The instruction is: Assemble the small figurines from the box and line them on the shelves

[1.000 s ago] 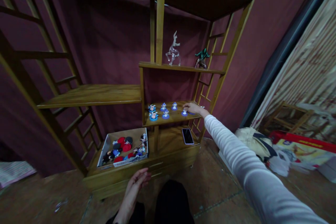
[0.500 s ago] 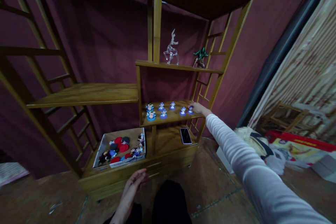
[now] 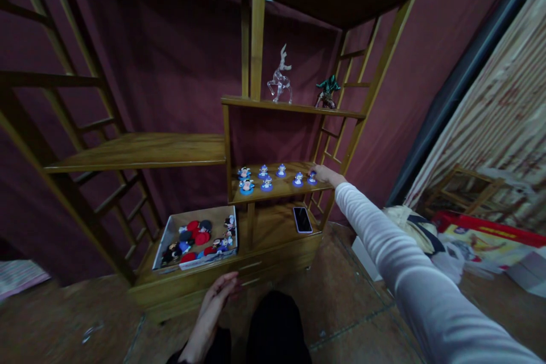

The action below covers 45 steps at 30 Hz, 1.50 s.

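At the right end of the middle shelf (image 3: 279, 190), my right hand (image 3: 325, 174) has its fingers closed around the side of a small figurine (image 3: 312, 177) on a purple base, which stands upright on the board. Close to its left is a similar white and purple figurine (image 3: 298, 180). More of them, including one at the front (image 3: 267, 183) and one at the back (image 3: 281, 170), stand in loose rows, with two blue-based figurines (image 3: 246, 186) at the left end. My left hand (image 3: 219, 296) hangs before the drawers, fingers loosely extended, holding nothing visible.
A shallow cardboard box (image 3: 170, 233) of figurines and red pieces sits on the lower left ledge. A phone (image 3: 302, 220) lies on the lower right ledge. Above stand a clear deer figure (image 3: 280, 79) and a dark green figure (image 3: 328, 92). A pale bag (image 3: 409, 227) lies on the floor.
The view has shifted slightly. My right hand stays at the rightmost figurine with little visible movement, and my left hand keeps its place. The other figurines stand as before.
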Available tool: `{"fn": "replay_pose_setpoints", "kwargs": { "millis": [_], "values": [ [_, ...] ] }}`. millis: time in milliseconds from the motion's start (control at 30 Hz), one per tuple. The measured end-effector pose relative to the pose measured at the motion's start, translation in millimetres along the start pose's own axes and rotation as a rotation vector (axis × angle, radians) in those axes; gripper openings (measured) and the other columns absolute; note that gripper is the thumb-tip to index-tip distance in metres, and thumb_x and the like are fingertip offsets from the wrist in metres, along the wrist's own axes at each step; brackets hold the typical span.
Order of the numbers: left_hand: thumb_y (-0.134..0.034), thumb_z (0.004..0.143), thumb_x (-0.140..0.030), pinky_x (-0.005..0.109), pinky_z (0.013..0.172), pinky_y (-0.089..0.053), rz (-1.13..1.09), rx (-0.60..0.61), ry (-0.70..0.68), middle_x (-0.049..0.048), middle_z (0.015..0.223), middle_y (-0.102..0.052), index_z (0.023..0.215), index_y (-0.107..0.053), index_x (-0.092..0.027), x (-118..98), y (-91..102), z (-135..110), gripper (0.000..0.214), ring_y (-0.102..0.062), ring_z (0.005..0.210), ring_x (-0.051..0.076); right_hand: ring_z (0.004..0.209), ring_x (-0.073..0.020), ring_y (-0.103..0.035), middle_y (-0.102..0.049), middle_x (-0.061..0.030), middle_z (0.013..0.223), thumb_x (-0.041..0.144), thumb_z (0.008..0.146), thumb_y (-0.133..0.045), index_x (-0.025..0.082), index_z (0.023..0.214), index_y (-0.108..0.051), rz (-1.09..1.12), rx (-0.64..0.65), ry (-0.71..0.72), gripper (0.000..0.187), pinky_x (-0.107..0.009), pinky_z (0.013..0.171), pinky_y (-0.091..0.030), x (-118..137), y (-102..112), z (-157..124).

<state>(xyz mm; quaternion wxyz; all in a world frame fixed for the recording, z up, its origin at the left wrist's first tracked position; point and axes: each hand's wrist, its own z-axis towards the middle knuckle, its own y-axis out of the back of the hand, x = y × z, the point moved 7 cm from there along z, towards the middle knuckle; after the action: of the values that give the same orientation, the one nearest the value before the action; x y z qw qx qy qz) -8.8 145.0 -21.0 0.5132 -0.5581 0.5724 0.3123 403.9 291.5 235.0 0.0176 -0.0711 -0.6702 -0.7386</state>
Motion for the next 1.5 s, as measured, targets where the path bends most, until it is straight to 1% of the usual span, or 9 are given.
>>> {"fn": "replay_pose_setpoints", "kwargs": {
  "millis": [167, 333, 500, 600, 733, 867, 1033, 1200, 1500],
  "values": [
    [-0.07, 0.061, -0.046, 0.034, 0.078, -0.049, -0.011, -0.004, -0.008, 0.0104, 0.092, -0.07, 0.098, -0.066, -0.017, -0.1, 2.8, -2.3, 0.047, -0.065, 0.09, 0.026, 0.086, -0.0171, -0.063, -0.069, -0.0075, 0.095, 0.009, 0.074, -0.058, 0.018, 0.099, -0.066, -0.001, -0.005, 0.001, 0.028, -0.02, 0.075, -0.044, 0.5, -0.2, -2.8],
    [-0.07, 0.061, -0.045, 0.034, 0.079, -0.05, -0.033, -0.002, -0.021, 0.0117, 0.094, -0.07, 0.1, -0.065, -0.016, -0.9, 2.7, -5.0, 0.048, -0.064, 0.092, 0.026, 0.099, -0.0203, -0.06, -0.064, -0.0103, 0.111, 0.017, 0.076, -0.059, 0.018, 0.107, -0.063, 0.025, -0.063, 0.04, 0.031, -0.025, 0.084, -0.043, 4.2, 8.5, -4.3],
    [-0.07, 0.063, -0.044, 0.033, 0.077, -0.05, -0.03, -0.005, 0.019, 0.012, 0.093, -0.07, 0.1, -0.064, -0.016, 3.7, 2.3, -1.0, 0.047, -0.065, 0.09, 0.025, 0.096, -0.0162, -0.061, -0.065, -0.0061, 0.11, 0.026, 0.082, -0.055, 0.02, 0.113, -0.06, 0.19, -0.155, 0.17, 0.032, -0.025, 0.086, -0.044, 26.3, 18.0, -3.8],
    [-0.07, 0.063, -0.043, 0.032, 0.078, -0.049, -0.024, -0.006, 0.016, 0.0117, 0.093, -0.07, 0.1, -0.064, -0.016, 4.3, 1.8, -0.5, 0.046, -0.065, 0.091, 0.025, 0.102, -0.017, -0.058, -0.064, -0.0051, 0.113, 0.026, 0.08, -0.057, 0.022, 0.109, -0.063, 0.158, -0.172, 0.255, 0.029, -0.027, 0.092, -0.04, 41.8, 15.3, -2.6],
    [-0.068, 0.065, -0.044, 0.033, 0.079, -0.049, -0.019, 0.004, -0.017, 0.0107, 0.094, -0.07, 0.1, -0.064, -0.017, 2.6, 1.8, -2.7, 0.045, -0.065, 0.091, 0.025, 0.095, -0.017, -0.061, -0.066, -0.0031, 0.109, 0.027, 0.078, -0.06, 0.025, 0.108, -0.064, 0.125, -0.073, 0.268, 0.03, -0.025, 0.087, -0.043, 50.0, 2.0, 0.2],
    [-0.067, 0.065, -0.046, 0.033, 0.079, -0.049, -0.004, 0.001, -0.02, 0.0091, 0.094, -0.07, 0.099, -0.064, -0.018, 2.2, 3.4, -2.5, 0.044, -0.065, 0.09, 0.024, 0.091, -0.0164, -0.062, -0.068, -0.0026, 0.104, 0.02, 0.077, -0.059, 0.024, 0.107, -0.064, 0.092, 0.012, 0.254, 0.031, -0.023, 0.08, -0.044, 51.1, -7.4, 0.9],
    [-0.069, 0.062, -0.045, 0.033, 0.078, -0.049, -0.018, -0.008, 0.015, 0.0079, 0.088, -0.07, 0.098, -0.063, -0.018, 3.2, 3.1, -0.1, 0.046, -0.065, 0.086, 0.024, 0.088, -0.0164, -0.062, -0.069, -0.0034, 0.1, 0.018, 0.076, -0.058, 0.022, 0.105, -0.064, 0.064, 0.019, 0.227, 0.029, -0.023, 0.078, -0.044, 46.6, -8.5, 3.5],
    [-0.07, 0.061, -0.044, 0.035, 0.081, -0.048, -0.035, -0.005, 0.007, 0.0081, 0.09, -0.07, 0.098, -0.064, -0.018, 1.6, 1.8, -0.9, 0.046, -0.065, 0.088, 0.024, 0.088, -0.016, -0.062, -0.069, -0.003, 0.099, 0.019, 0.077, -0.057, 0.022, 0.104, -0.064, 0.063, 0.007, 0.22, 0.029, -0.022, 0.077, -0.044, 43.5, -7.0, 3.4],
    [-0.071, 0.059, -0.045, 0.034, 0.078, -0.048, -0.021, -0.032, -0.004, 0.0082, 0.088, -0.07, 0.096, -0.065, -0.017, -0.2, 2.4, -2.8, 0.047, -0.065, 0.084, 0.024, 0.085, -0.0157, -0.062, -0.068, -0.0044, 0.1, 0.017, 0.078, -0.055, 0.022, 0.105, -0.063, 0.048, 0.022, 0.233, 0.029, -0.021, 0.074, -0.043, 51.3, -8.6, 2.0]
  ]
}}
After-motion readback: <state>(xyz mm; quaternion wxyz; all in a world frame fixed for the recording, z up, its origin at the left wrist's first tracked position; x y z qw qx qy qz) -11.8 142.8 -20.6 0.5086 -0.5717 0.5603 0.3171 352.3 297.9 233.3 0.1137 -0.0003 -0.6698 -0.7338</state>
